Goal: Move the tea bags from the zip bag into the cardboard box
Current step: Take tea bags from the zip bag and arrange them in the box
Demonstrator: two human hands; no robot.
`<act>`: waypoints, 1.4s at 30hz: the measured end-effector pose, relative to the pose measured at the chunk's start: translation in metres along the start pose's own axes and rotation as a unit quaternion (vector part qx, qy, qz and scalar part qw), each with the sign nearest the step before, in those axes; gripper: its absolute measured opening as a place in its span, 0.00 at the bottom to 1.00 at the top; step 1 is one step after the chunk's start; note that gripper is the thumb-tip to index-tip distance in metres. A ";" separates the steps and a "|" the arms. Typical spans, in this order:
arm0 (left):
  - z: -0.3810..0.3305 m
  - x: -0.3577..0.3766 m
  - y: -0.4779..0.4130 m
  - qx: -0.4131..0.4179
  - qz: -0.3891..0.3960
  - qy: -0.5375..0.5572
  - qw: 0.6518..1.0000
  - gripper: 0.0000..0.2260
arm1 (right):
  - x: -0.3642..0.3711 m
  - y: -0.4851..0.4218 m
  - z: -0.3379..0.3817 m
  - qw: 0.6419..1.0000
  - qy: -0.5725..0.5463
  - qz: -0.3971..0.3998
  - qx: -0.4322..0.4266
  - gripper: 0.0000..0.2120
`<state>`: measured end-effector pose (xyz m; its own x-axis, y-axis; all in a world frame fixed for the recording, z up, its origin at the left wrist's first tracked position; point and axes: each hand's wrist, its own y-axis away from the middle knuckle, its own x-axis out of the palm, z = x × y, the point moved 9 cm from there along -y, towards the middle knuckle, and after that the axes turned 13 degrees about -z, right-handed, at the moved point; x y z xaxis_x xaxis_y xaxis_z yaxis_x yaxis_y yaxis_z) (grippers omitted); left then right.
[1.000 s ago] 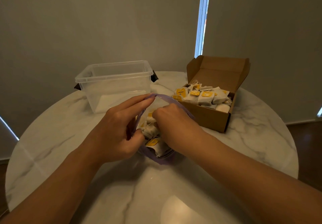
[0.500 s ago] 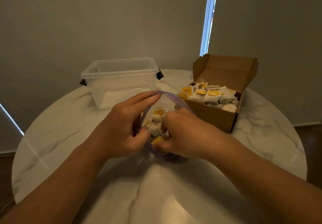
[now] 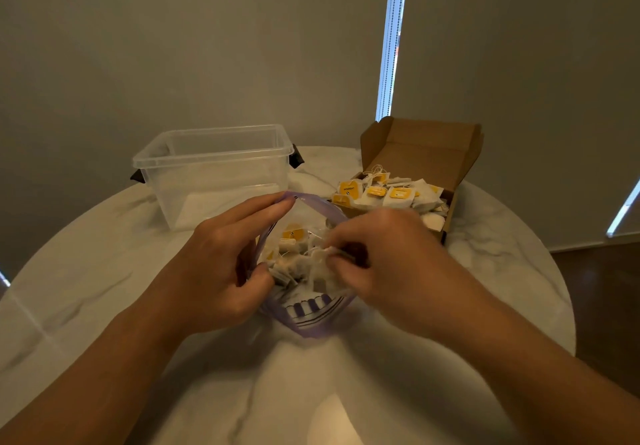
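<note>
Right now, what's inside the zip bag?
Inside the zip bag lie tea bags with yellow tags. The right hand pinches a few at its mouth, and the left hand holds the rim open. How many lie deeper is hidden by both hands.

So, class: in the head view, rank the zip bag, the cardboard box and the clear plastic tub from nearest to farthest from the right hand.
1. zip bag: centre; the right hand pinches tea bags inside it.
2. cardboard box: just behind, right.
3. clear plastic tub: back left.
</note>
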<state>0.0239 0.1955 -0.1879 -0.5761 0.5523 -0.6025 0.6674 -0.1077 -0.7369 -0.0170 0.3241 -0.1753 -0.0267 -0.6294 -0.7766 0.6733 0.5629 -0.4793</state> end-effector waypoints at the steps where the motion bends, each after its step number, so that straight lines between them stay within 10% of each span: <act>1: 0.001 0.000 0.000 -0.001 -0.001 0.000 1.000 0.30 | -0.014 -0.001 -0.004 0.999 -0.048 -0.018 0.011 0.07; 7: -0.001 0.000 0.001 0.000 0.000 0.000 1.000 0.30 | -0.072 -0.031 -0.057 0.946 -0.285 -0.121 0.097 0.04; 14: 0.001 0.001 0.000 -0.004 -0.003 0.006 1.000 0.30 | -0.077 -0.101 -0.124 0.958 -0.055 -0.253 0.121 0.06; 31: 0.000 0.000 0.000 -0.002 -0.009 0.005 1.000 0.30 | -0.021 -0.116 -0.132 0.991 0.094 -0.091 0.021 0.08; 36: -0.001 0.000 0.000 -0.004 -0.019 -0.017 1.000 0.30 | -0.056 -0.047 -0.064 0.968 -0.055 -0.243 -0.016 0.05; 42: -0.006 0.001 -0.003 0.009 -0.034 -0.065 0.997 0.31 | -0.003 0.005 -0.002 0.982 -0.140 -0.122 -0.022 0.06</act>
<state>0.0245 0.2014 -0.1840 -0.6770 0.4475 -0.5844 0.6163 -0.0893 -0.7824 -0.0150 0.3298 -0.1759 0.0250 -0.8673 -0.4971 0.6386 0.3965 -0.6596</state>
